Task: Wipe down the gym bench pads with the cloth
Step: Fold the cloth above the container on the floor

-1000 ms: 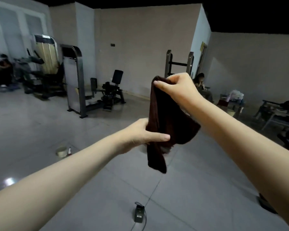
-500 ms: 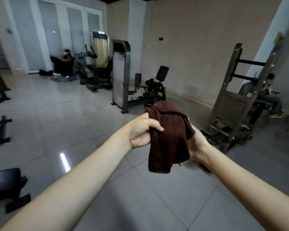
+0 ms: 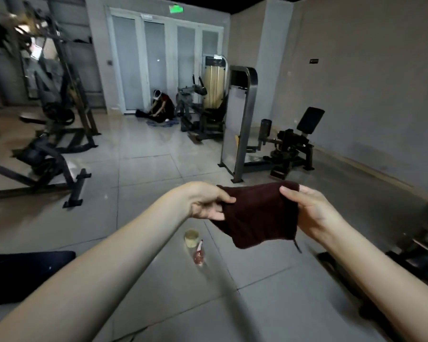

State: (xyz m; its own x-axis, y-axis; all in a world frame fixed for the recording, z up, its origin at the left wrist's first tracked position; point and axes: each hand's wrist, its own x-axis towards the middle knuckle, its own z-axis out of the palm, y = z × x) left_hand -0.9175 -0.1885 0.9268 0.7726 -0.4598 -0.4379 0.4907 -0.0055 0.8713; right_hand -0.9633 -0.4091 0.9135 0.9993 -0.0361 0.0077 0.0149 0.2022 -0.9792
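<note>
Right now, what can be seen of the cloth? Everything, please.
The cloth is dark maroon-brown with a soft, towel-like nap. It is held spread in the air above the tiled floor: the left hand pinches its upper left corner, the right hand grips its right edge, thumb in front. Its lower part hangs loose, and a thin dark loop dangles from the lower right corner. Only the hands touch it.

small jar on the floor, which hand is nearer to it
Left. The left hand is almost above the jar; the right hand is off to its right, past the cloth.
</note>
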